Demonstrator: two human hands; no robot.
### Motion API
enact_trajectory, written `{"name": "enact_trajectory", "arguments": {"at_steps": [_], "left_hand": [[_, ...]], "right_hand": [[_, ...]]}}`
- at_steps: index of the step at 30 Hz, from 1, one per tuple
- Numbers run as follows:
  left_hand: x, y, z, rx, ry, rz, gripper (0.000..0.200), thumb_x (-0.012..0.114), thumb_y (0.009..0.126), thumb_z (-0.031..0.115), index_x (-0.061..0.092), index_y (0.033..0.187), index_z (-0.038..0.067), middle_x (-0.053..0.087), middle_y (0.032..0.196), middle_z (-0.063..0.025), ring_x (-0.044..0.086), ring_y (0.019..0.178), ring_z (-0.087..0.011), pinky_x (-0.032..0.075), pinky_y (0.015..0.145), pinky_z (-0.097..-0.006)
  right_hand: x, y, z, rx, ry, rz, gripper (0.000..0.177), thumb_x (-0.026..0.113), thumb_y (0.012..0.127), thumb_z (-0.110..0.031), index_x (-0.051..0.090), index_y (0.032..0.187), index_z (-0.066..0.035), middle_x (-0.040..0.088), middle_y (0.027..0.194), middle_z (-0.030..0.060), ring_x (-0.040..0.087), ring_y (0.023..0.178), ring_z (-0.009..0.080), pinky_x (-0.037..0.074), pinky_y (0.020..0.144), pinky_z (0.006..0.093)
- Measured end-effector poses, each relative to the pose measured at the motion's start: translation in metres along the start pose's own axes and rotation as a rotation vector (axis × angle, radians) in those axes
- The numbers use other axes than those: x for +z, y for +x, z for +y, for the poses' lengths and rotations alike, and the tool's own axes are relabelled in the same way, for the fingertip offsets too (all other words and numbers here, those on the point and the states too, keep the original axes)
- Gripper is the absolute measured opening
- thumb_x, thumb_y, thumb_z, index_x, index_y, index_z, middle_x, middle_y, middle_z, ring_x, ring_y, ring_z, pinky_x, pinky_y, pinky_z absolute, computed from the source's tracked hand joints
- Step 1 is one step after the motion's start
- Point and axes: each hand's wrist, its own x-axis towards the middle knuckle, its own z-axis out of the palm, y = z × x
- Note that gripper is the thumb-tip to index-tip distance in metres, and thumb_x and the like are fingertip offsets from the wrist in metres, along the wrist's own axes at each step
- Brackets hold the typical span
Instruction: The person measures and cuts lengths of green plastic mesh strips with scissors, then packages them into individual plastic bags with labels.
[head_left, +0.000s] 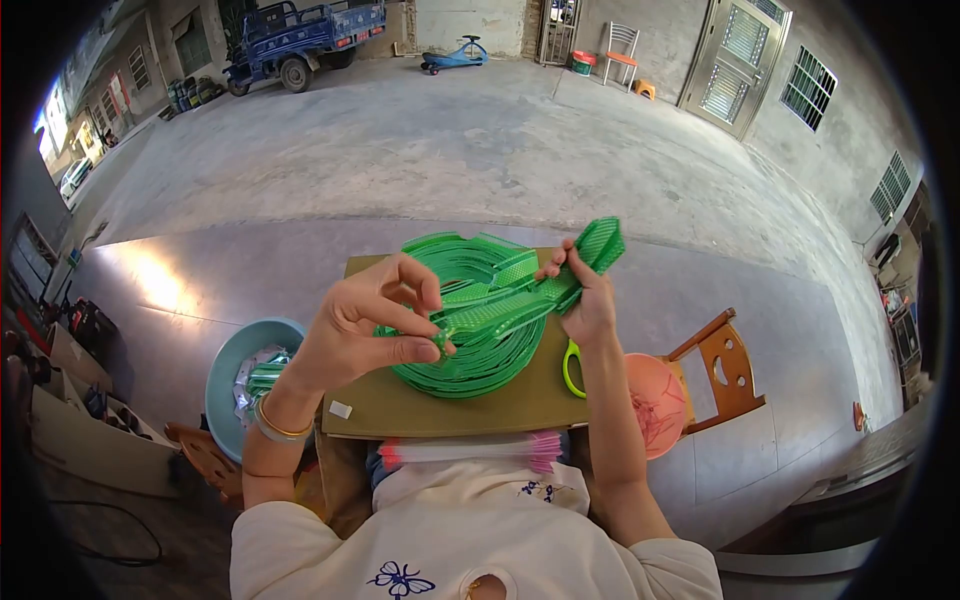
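Above the board, your left hand pinches the green strip between thumb and finger, your right hand curls its fingers around it, and a slack grip could tangle it with the coil.

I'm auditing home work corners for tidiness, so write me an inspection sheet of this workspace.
Surface: brown board, bare along its near edge.
Job's things: coil of green strips on the board; green strip held above it; scissors with yellow-green handles to the right.
Clutter: small white label at the board's near left corner; pink-tipped clear sleeves at the lap.
Grippers: bare hands; left hand pinches the strip's end, right hand grips it further along.
Cables: dark cord looped at lower left.
Surroundings: blue basin left, pink basin right, blue three-wheeled truck beyond.
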Motion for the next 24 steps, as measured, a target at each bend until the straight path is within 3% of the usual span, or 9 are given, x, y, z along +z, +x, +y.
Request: {"name": "enact_trajectory", "arguments": {"at_steps": [2, 5, 8, 11, 15, 18, 20, 21, 24], "left_hand": [[0.006, 0.008, -0.002, 0.286, 0.118, 0.015, 0.012, 0.072, 0.073, 0.006, 0.071, 0.085, 0.004, 0.057, 0.116, -0.0173, 0.058, 0.099, -0.0256, 0.037, 0.093, -0.0379], [0.019, 0.023, -0.004, 0.260, -0.018, -0.019, 0.012, 0.072, 0.073, 0.007, 0.072, 0.085, 0.005, 0.063, 0.107, -0.0135, 0.053, 0.109, -0.0288, 0.030, 0.099, -0.0387], [0.020, 0.026, -0.020, 0.020, 0.009, -0.005, 0.015, 0.070, 0.074, 0.007, 0.070, 0.088, 0.002, 0.066, 0.096, -0.0152, 0.044, 0.120, -0.0333, 0.031, 0.099, -0.0472], [0.032, 0.034, -0.039, -0.041, -0.051, 0.230, 0.014, 0.068, 0.078, 0.010, 0.071, 0.091, 0.005, 0.069, 0.081, -0.0078, 0.046, 0.119, -0.0268, 0.038, 0.093, -0.0366], [0.030, 0.036, -0.049, -0.108, 0.160, 0.376, 0.016, 0.067, 0.079, 0.012, 0.070, 0.092, 0.004, 0.069, 0.083, -0.0084, 0.045, 0.120, -0.0273, 0.041, 0.089, -0.0360], [0.026, 0.033, -0.059, -0.097, 0.174, 0.391, 0.017, 0.067, 0.079, 0.012, 0.070, 0.093, 0.003, 0.068, 0.090, -0.0093, 0.046, 0.119, -0.0262, 0.042, 0.088, -0.0356], [0.025, 0.031, -0.067, -0.043, 0.203, 0.402, 0.017, 0.067, 0.079, 0.013, 0.069, 0.092, 0.002, 0.066, 0.100, -0.0100, 0.052, 0.112, -0.0243, 0.045, 0.085, -0.0340], [0.027, 0.030, -0.064, -0.133, 0.131, 0.435, 0.017, 0.067, 0.079, 0.013, 0.069, 0.092, 0.001, 0.064, 0.105, -0.0104, 0.054, 0.107, -0.0230, 0.046, 0.083, -0.0329], [0.029, 0.029, -0.060, -0.300, -0.034, 0.480, 0.017, 0.067, 0.080, 0.012, 0.069, 0.090, -0.001, 0.056, 0.119, -0.0124, 0.059, 0.097, -0.0196, 0.048, 0.080, -0.0293]], "right_hand": [[0.006, -0.006, 0.019, 0.081, -0.080, -0.003, 0.012, 0.042, 0.094, -0.013, 0.048, 0.098, -0.004, 0.053, 0.082, 0.0072, 0.054, 0.071, 0.0189, 0.050, 0.072, 0.0375], [0.017, -0.018, 0.041, 0.241, -0.186, -0.002, 0.017, 0.043, 0.094, -0.018, 0.049, 0.102, -0.004, 0.056, 0.087, 0.0078, 0.056, 0.075, 0.0195, 0.051, 0.072, 0.0371], [0.031, -0.031, 0.054, 0.412, -0.120, 0.017, 0.034, 0.041, 0.094, -0.035, 0.050, 0.107, -0.005, 0.059, 0.091, 0.0084, 0.059, 0.081, 0.0193, 0.052, 0.072, 0.0351], [0.046, -0.046, 0.058, 0.493, 0.003, -0.096, 0.060, 0.031, 0.088, -0.058, 0.051, 0.109, -0.005, 0.061, 0.092, 0.0095, 0.060, 0.085, 0.0188, 0.052, 0.072, 0.0332], [0.059, -0.054, 0.058, 0.509, -0.125, -0.265, 0.092, 0.019, 0.072, -0.081, 0.051, 0.111, -0.005, 0.059, 0.091, 0.0105, 0.060, 0.081, 0.0180, 0.052, 0.067, 0.0270], [0.065, -0.057, 0.054, 0.501, -0.152, -0.331, 0.096, 0.016, 0.068, -0.084, 0.052, 0.108, -0.004, 0.059, 0.088, 0.0111, 0.059, 0.080, 0.0181, 0.051, 0.067, 0.0270], [0.065, -0.057, 0.053, 0.504, -0.116, -0.362, 0.091, 0.019, 0.073, -0.081, 0.051, 0.107, -0.004, 0.059, 0.086, 0.0102, 0.059, 0.078, 0.0176, 0.050, 0.064, 0.0260], [0.064, -0.058, 0.053, 0.506, -0.098, -0.379, 0.088, 0.021, 0.075, -0.079, 0.051, 0.107, -0.004, 0.059, 0.085, 0.0098, 0.059, 0.078, 0.0174, 0.050, 0.063, 0.0255], [0.058, -0.059, 0.051, 0.531, -0.222, -0.368, 0.058, 0.040, 0.087, -0.058, 0.053, 0.103, -0.004, 0.058, 0.082, 0.0082, 0.060, 0.077, 0.0175, 0.048, 0.064, 0.0254]]}}
